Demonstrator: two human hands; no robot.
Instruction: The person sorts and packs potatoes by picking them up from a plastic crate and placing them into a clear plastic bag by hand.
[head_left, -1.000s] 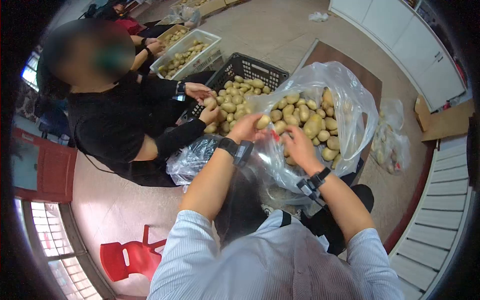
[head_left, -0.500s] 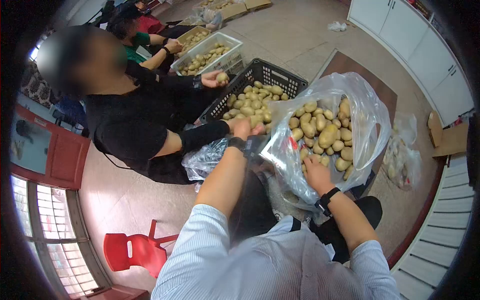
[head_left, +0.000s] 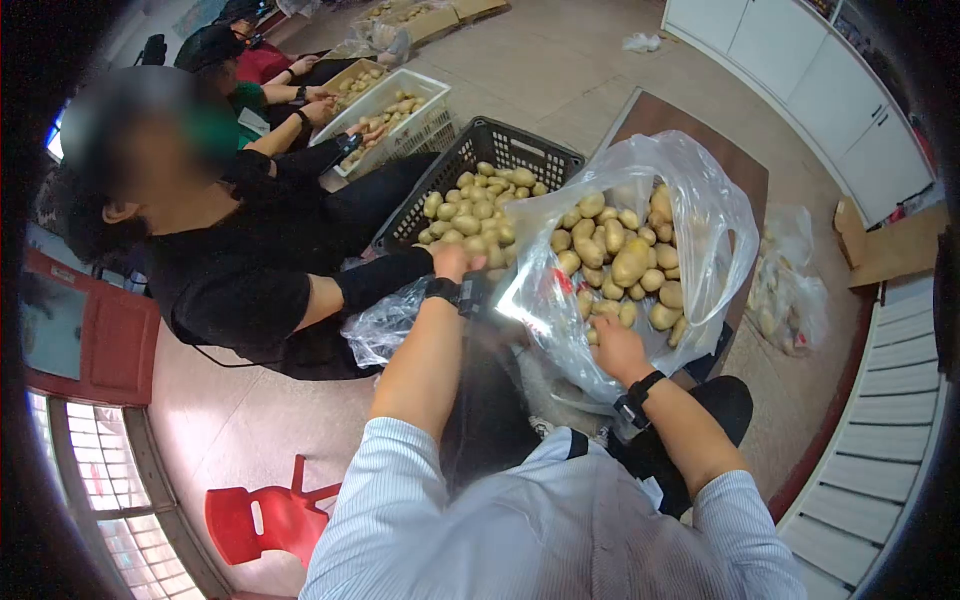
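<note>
A clear plastic bag (head_left: 700, 165) full of potatoes (head_left: 630, 262) stands open in front of me. Inside its near edge, my right hand (head_left: 620, 350) has its fingers curled round a potato (head_left: 593, 337). To the left, my left hand (head_left: 453, 263) is over the near end of a black crate (head_left: 480, 135) that holds many potatoes (head_left: 463, 207). Its fingers are blurred and partly hidden, so whether it holds anything is unclear. A co-worker's dark-sleeved arm (head_left: 385, 280) reaches to the same spot, and the hand there overlaps mine.
The bag rests by a brown tabletop (head_left: 690, 130). More bagged goods (head_left: 785, 290) lie on the floor at right, near a cardboard box (head_left: 895, 245). Co-workers sit at left by a white crate (head_left: 430, 95) of potatoes. A red chair (head_left: 265, 520) stands behind at lower left.
The view has shifted slightly, moving everything left. The co-worker's far hand, which held up a potato, has moved away towards the white crate. My hands stay at the crate and in the bag.
</note>
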